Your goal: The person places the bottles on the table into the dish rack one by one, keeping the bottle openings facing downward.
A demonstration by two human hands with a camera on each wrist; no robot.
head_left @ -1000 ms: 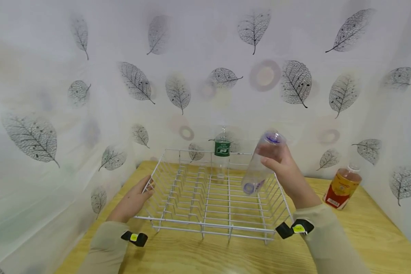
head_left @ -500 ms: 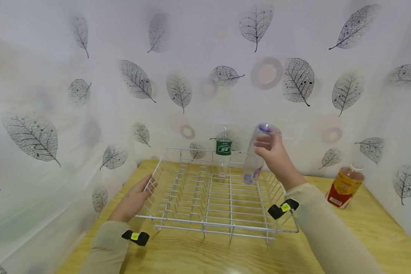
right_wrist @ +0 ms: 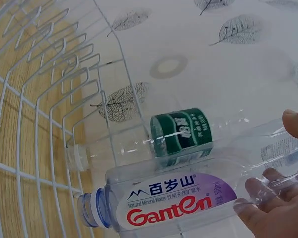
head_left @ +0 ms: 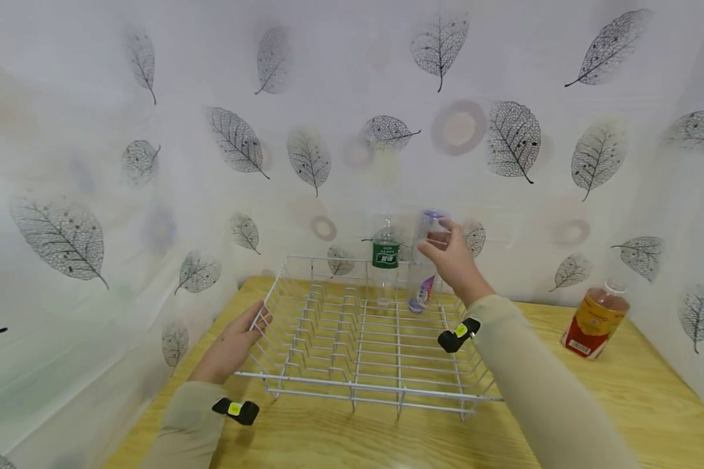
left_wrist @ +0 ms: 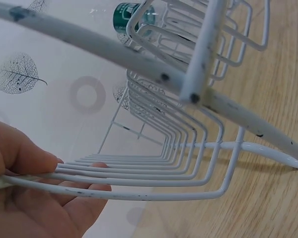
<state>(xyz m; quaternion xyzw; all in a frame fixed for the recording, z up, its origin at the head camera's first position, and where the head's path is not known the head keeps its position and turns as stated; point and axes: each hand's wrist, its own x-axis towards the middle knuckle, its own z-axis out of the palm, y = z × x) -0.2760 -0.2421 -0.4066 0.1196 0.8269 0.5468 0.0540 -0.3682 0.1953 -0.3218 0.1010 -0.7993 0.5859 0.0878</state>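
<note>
My right hand (head_left: 454,264) grips a clear plastic water bottle (head_left: 421,296) near its base, neck down, over the back right part of the white wire dish rack (head_left: 375,389). Its purple and white label (right_wrist: 174,203) shows in the right wrist view, where its neck is close to the rack wires; I cannot tell whether they touch. Beside it stands another clear bottle with a green label (head_left: 385,255), also upside down in the rack. My left hand (head_left: 230,345) holds the rack's left side, thumb and fingers around the wires in the left wrist view (left_wrist: 44,198).
A bottle with a red and yellow label (head_left: 595,322) stands on the wooden table (head_left: 305,430) to the right of the rack. Behind the table hangs a pale sheet (head_left: 352,65) printed with leaves. Wire prongs (head_left: 343,326) rise in rows inside the rack.
My right hand has moved left and toward the back with the bottle, which has gone from tilted to nearly upright beside the green-labelled one. The left hand keeps its hold on the rack.
</note>
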